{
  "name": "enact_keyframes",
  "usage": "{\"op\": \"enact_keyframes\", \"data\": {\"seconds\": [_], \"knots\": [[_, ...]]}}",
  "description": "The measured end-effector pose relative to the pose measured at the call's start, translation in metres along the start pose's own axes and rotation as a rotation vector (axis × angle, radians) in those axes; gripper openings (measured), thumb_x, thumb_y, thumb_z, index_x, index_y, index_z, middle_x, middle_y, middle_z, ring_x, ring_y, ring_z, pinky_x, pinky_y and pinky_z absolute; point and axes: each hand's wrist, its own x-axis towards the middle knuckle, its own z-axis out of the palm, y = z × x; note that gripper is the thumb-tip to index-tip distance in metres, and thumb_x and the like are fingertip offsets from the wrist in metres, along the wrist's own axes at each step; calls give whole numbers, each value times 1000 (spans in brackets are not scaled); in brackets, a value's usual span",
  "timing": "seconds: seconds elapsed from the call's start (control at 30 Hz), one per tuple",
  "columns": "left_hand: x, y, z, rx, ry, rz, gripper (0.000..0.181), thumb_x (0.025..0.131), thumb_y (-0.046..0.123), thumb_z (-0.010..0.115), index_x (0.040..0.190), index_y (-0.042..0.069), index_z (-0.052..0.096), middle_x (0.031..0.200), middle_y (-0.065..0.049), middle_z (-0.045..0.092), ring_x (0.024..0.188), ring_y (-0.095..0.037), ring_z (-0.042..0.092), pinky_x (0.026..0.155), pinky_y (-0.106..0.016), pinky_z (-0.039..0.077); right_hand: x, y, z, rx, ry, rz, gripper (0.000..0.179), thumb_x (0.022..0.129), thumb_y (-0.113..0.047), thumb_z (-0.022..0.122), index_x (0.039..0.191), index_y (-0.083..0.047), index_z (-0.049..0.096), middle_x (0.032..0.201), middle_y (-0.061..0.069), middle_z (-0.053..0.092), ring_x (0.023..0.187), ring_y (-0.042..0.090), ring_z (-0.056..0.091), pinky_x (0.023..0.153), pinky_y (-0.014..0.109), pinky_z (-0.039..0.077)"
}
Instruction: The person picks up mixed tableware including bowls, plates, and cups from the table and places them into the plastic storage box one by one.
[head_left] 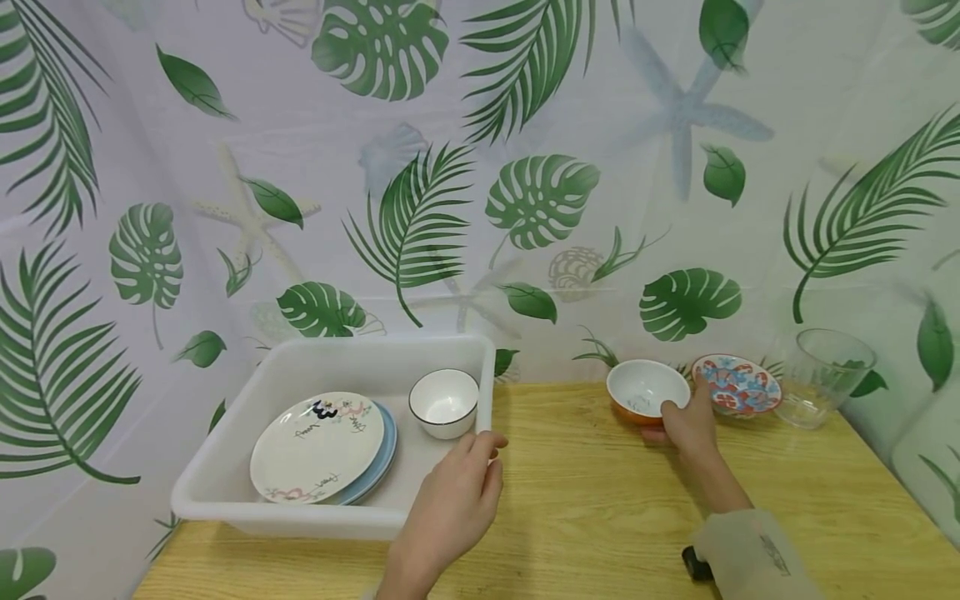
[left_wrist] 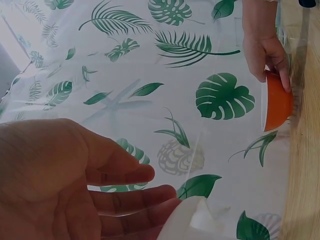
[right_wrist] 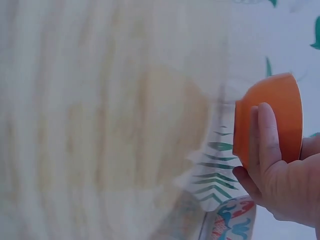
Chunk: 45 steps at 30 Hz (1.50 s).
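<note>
My right hand [head_left: 692, 423] holds a bowl [head_left: 647, 390] by its right side, thumb at the rim and fingers below. White inside and orange outside, the bowl [right_wrist: 282, 117] has fingers pressed along its outer wall in the right wrist view. A red-and-blue patterned dish [head_left: 737, 388] is just beyond that hand. My left hand [head_left: 453, 498] is at the right rim of a white plastic tub [head_left: 285, 515]. Its fingers reach out loosely, and in the left wrist view the fingertips of this hand [left_wrist: 65, 175] meet the tub's edge.
Inside the tub lie a floral white plate [head_left: 318, 454], a blue plate [head_left: 387, 454] beneath it, and a small white bowl [head_left: 444, 406] with a dark rim. A clear glass [head_left: 821, 387] stands at the wooden table's [head_left: 585, 500] far right. Leaf-patterned cloth hangs behind.
</note>
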Motion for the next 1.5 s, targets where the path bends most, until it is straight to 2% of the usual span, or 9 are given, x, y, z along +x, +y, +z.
{"op": "enact_keyframes", "data": {"seconds": [0.1,0.2,0.3,0.43,0.53,0.67,0.83,1.2,1.5], "knots": [[0,1,0,3,1,-1,23,99,7,54,121,7,62,109,-6,66,94,-19,66,70,-32,54,-6,-7,-2,38,-19,4,86,89,6,33,157,-11,-18,163,22,-10,115,52,50,63,42,60],[0,2,0,7,5,-4,22,99,7,54,120,7,62,110,-7,66,95,-19,66,71,-33,54,-12,-14,-4,70,-45,3,84,89,6,33,156,-6,-17,162,23,-7,101,41,61,63,42,60],[-1,3,0,13,11,-6,22,99,7,55,120,7,62,110,-7,66,96,-20,66,72,-35,54,-19,-19,-6,88,-81,13,81,91,5,33,154,-2,-17,160,30,-3,79,25,68,66,41,60],[-1,3,0,18,17,-4,22,99,7,55,119,8,63,110,-7,66,97,-20,66,73,-35,55,-30,-27,-7,98,-120,14,76,92,2,33,153,4,-13,155,40,9,64,19,71,66,37,60],[-2,3,0,19,21,-1,22,99,7,55,119,8,63,110,-7,66,96,-20,66,73,-35,55,-40,-34,-6,75,-141,-14,71,93,0,34,153,10,-3,148,44,22,65,19,72,66,35,60],[-2,2,1,22,29,4,22,98,7,55,119,8,63,110,-7,66,95,-20,67,72,-35,55,-55,-42,-5,28,-169,-52,64,96,-2,35,153,12,8,144,42,31,70,15,72,67,34,60],[-2,2,1,15,25,-1,22,99,8,55,120,8,63,111,-7,66,96,-19,66,72,-35,54,-73,-50,-5,33,-209,-76,63,99,-3,38,154,10,8,144,41,31,71,14,72,68,33,60],[-1,4,-1,-2,35,4,24,100,8,53,122,6,61,113,-7,66,96,-19,66,73,-33,55,-111,-70,-2,41,-284,-170,60,100,1,40,155,5,18,138,41,39,70,22,73,69,38,60],[-1,5,-1,-5,49,4,26,100,7,52,124,6,60,113,-9,66,95,-20,67,73,-32,55,-135,-75,6,40,-305,-151,61,99,-1,44,156,1,21,140,38,41,71,25,73,69,38,60]]}}
